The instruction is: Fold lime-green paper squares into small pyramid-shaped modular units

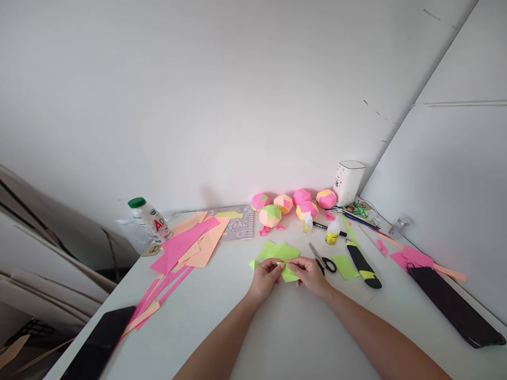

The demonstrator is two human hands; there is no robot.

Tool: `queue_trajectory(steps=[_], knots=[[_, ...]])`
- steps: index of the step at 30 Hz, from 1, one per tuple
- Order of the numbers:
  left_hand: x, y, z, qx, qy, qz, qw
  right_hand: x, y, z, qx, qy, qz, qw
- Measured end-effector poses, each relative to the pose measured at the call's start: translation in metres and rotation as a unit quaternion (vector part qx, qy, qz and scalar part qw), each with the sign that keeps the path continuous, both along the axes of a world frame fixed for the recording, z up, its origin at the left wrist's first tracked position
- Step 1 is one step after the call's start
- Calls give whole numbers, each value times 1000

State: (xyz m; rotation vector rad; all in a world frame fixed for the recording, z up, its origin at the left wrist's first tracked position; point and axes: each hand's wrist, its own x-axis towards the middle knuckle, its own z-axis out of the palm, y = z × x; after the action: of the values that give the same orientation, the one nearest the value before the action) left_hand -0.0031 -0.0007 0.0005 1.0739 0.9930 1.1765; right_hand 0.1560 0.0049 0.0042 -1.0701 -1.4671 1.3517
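Observation:
My left hand (264, 277) and my right hand (310, 275) meet over the white table (277, 327). Both pinch a small green paper piece (288, 272) between fingertips, just above the tabletop. More green paper squares (277, 251) lie right behind my hands. Black-handled scissors (322, 259) rest just right of my right hand. Another green square (345, 266) lies beyond the scissors.
Several pink, orange and green paper balls (291, 205) sit by the wall. Glue bottles (331, 232), a yellow-black cutter (362, 260), a white container (348, 182), a green-capped bottle (150, 218), pink and orange paper sheets (190, 244), and dark flat devices (455, 306) (99, 345) lie around.

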Motion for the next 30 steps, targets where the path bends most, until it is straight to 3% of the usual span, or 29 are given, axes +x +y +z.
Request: queue_trajectory(steps=[30], knots=[[3,0,4,-16,-7,1,1000,0,2,-2,21,-12,12,1000]])
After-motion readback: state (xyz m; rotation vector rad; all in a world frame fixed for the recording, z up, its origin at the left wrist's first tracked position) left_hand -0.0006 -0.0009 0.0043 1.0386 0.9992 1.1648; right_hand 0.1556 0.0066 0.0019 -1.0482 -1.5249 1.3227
